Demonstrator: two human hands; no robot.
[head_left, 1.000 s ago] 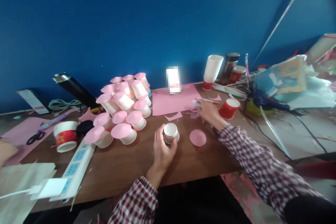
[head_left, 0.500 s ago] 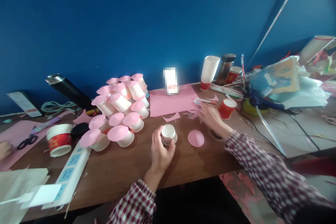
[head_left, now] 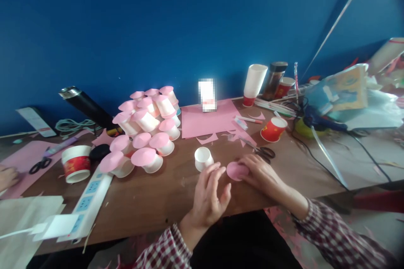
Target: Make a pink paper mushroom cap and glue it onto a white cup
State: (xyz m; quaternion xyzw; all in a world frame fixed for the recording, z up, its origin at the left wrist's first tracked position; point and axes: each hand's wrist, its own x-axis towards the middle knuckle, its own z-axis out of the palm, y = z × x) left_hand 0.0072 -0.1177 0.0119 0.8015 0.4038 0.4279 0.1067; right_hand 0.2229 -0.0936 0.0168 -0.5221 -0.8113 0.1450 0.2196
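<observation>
My right hand point(head_left: 261, 171) has its fingers closed on the edge of a pink paper cone point(head_left: 236, 170), low over the brown table. My left hand point(head_left: 211, 193) is open, fingers apart, with nothing in it; it lies between the cone and a small white paper cup point(head_left: 203, 159). That cup stands on the table just beyond my left fingertips; I cannot tell whether they touch it. Scissors point(head_left: 265, 152) with dark handles lie behind my right hand. To the left is a group of upturned cups topped with pink cones point(head_left: 145, 157), some of them stacked.
Pink paper sheets point(head_left: 205, 122) lie at the back, with a pen point(head_left: 249, 119) and scraps beside them. A red cup point(head_left: 274, 129) stands to the right. A power strip point(head_left: 86, 201) and a red-and-white cup point(head_left: 76, 164) are on the left. Another person's hand point(head_left: 8, 176) shows at the far left.
My left hand has let go of the white cup and moved right and nearer. My right hand has come back from the scraps to the pink cone, uncovering the scissors.
</observation>
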